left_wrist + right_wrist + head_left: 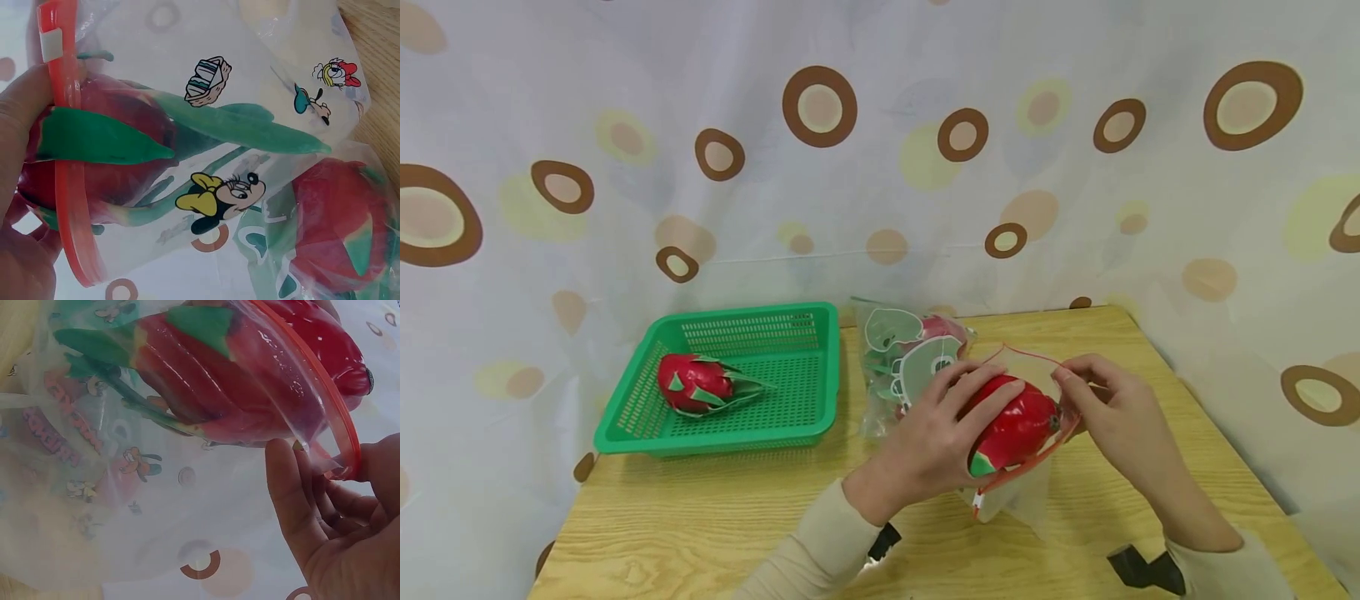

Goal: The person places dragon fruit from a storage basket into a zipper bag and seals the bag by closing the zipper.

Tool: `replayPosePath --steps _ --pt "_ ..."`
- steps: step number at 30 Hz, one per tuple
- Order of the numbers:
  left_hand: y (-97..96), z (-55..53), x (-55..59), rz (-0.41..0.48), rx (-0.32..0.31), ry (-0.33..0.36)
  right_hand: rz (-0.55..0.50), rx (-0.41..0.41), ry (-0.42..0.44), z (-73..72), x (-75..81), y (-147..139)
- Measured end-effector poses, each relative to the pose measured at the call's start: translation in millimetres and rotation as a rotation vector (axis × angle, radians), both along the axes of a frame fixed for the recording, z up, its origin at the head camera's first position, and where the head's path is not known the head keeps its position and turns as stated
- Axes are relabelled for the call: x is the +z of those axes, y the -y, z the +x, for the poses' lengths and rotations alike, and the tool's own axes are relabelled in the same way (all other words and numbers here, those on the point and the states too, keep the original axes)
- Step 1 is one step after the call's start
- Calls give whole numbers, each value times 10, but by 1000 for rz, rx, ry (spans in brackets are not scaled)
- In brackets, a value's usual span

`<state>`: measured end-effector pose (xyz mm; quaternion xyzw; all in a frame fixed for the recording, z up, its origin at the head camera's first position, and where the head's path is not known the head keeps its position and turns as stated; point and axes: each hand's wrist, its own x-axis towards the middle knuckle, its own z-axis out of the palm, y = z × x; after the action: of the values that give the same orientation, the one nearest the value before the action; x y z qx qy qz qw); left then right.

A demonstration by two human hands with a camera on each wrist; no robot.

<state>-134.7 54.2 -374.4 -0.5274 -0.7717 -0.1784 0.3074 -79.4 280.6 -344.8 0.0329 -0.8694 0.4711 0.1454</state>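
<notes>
A red dragon fruit (1017, 423) with green scales is partly inside a clear, cartoon-printed zip bag (225, 144) with a red zip edge. The left hand (936, 429) grips the fruit from above and behind, fingers curled over its red skin. At the bag's mouth, the right hand (1108, 408) pinches the red zip edge (350, 444) between thumb and fingers. The fruit's blunt end sticks out of the opening, while its green leafy tips lie within the bag.
A green basket (831, 375) at the left holds another dragon fruit (696, 383). Behind the left hand, a filled printed bag (880, 367) with a red and green fruit rests on the wooden table (715, 517). A patterned curtain (880, 167) hangs behind.
</notes>
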Motion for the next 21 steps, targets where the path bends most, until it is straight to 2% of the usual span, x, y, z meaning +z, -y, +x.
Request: replayPosePath --steps 10,16,18,21 --pt "0 28 -45 -28 31 27 55 -31 -77 17 -10 34" --pt "-3 -14 -77 -1 19 2 57 -20 -91 25 -1 49" --pt "1 -31 -77 -2 25 15 41 -17 -86 28 0 48" --pt "16 -47 -69 -6 27 78 11 -11 -77 34 2 47"
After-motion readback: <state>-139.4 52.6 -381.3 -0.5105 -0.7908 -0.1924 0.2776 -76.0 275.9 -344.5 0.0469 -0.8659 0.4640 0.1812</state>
